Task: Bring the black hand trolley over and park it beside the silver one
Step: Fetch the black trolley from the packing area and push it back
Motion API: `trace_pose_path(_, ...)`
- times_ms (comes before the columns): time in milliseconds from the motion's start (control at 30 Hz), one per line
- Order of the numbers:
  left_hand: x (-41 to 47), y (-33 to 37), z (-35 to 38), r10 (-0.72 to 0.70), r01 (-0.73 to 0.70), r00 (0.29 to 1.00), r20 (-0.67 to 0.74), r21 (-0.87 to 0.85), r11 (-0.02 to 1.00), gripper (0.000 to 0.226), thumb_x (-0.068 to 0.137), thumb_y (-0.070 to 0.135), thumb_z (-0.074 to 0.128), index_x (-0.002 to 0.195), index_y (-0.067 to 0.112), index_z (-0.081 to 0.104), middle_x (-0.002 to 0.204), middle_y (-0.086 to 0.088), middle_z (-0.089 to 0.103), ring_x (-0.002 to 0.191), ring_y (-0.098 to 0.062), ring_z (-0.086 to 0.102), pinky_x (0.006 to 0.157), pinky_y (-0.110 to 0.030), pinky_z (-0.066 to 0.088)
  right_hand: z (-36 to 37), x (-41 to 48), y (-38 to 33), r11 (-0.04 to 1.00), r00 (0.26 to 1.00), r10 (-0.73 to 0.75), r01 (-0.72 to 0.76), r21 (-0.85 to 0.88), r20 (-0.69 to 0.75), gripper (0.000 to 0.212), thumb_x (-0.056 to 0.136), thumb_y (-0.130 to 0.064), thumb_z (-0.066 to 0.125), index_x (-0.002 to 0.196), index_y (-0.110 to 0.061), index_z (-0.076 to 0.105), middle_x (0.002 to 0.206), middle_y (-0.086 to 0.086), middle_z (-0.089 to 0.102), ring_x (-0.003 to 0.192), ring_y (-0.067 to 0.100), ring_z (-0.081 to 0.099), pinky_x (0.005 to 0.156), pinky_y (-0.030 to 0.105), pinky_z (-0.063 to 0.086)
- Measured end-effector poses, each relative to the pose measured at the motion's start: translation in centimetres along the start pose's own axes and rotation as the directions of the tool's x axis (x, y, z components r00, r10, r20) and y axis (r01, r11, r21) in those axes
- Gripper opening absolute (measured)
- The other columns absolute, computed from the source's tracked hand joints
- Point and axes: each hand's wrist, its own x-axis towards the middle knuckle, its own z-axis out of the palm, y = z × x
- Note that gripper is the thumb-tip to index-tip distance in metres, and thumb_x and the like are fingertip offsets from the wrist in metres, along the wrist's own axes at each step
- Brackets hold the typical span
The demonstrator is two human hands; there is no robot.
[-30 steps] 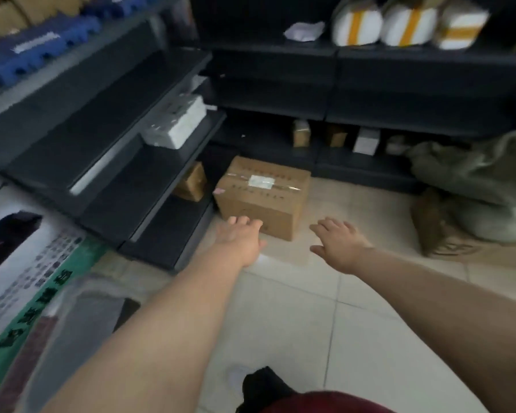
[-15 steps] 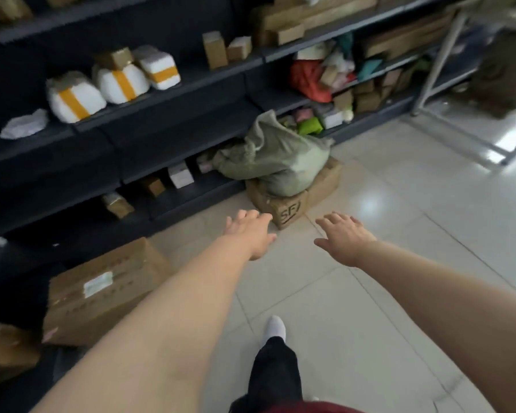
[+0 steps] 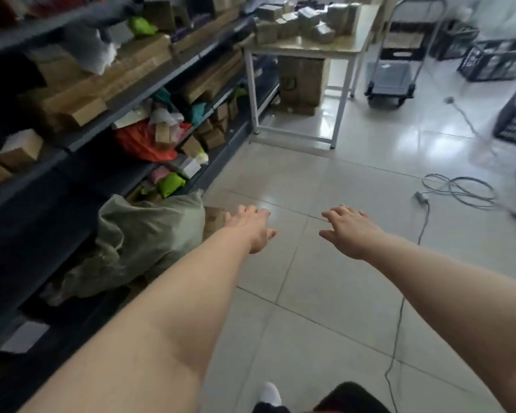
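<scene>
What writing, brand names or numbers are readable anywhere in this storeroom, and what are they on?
No text can be read in this view.
Cardboard box under the table: a dark printed mark, too blurred to read.
Parcels on the shelves: any labels are too small and blurred to read.

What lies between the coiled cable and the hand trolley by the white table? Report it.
Only bare, glossy floor tiles separate the coiled cable from the hand trolley, as the head view shows.
</scene>
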Motion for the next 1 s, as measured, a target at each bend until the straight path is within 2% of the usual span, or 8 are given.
trace_pose_path(233, 13.6, 8.1, -5.4, 0.196, -0.199, 0.98, 0.033, 0.131, 0.971, 0.056, 0.095, 0.049, 0.039, 0.144, 0.025, 0.029, 0.147, -0.007, 0.034, 0.134, -0.031, 0.026, 0.107, -0.048, 0.026, -2.9, 6.0, 11.1, 0.969, 0.97, 0.244, -0.243, 0.036, -0.016, 0.056, 0.094, -0.051, 0.037, 0.141, -0.021, 0.033, 0.147, 0.005, 0.037, 0.134, 0.027, 0.032, 0.108, 0.04, 0.026)
trace_pose_path(367, 22.0, 14.4, -8.3, 0.276, -0.278, 0.961, 0.032, 0.157, 0.948, 0.056, 0.094, 0.048, 0.041, 0.144, 0.025, 0.029, 0.148, -0.006, 0.034, 0.134, -0.03, 0.026, 0.105, -0.047, 0.028, -5.1, 10.8, 19.3, 0.943, 0.943, 0.331, -0.329, 0.056, -0.027, 0.056, 0.094, -0.05, 0.038, 0.141, -0.02, 0.033, 0.146, 0.005, 0.038, 0.133, 0.028, 0.034, 0.11, 0.042, 0.025)
trace_pose_path(633, 37.3, 27.4, -15.6, 0.376, -0.375, 0.926, 0.024, 0.137, 0.917, 0.057, 0.094, 0.049, 0.041, 0.144, 0.025, 0.028, 0.148, -0.005, 0.034, 0.134, -0.03, 0.025, 0.105, -0.047, 0.028, -11.8, 20.5, 35.0, 0.919, 0.924, 0.383, -0.38, 0.102, -0.016, 0.056, 0.094, -0.05, 0.038, 0.141, -0.019, 0.034, 0.146, 0.006, 0.037, 0.133, 0.028, 0.032, 0.107, 0.042, 0.028)
trace_pose_path(1000, 60.0, 36.2, -23.3, 0.457, -0.453, 0.889, 0.014, 0.163, 0.876, 0.06, 0.093, 0.051, 0.042, 0.145, 0.026, 0.028, 0.149, -0.004, 0.034, 0.134, -0.03, 0.027, 0.107, -0.048, 0.028, -16.2, 37.9, 49.7, 0.902, 0.905, 0.426, -0.422, 0.093, -0.021, 0.056, 0.093, -0.05, 0.039, 0.14, -0.021, 0.034, 0.146, 0.004, 0.037, 0.132, 0.026, 0.034, 0.104, 0.042, 0.032)
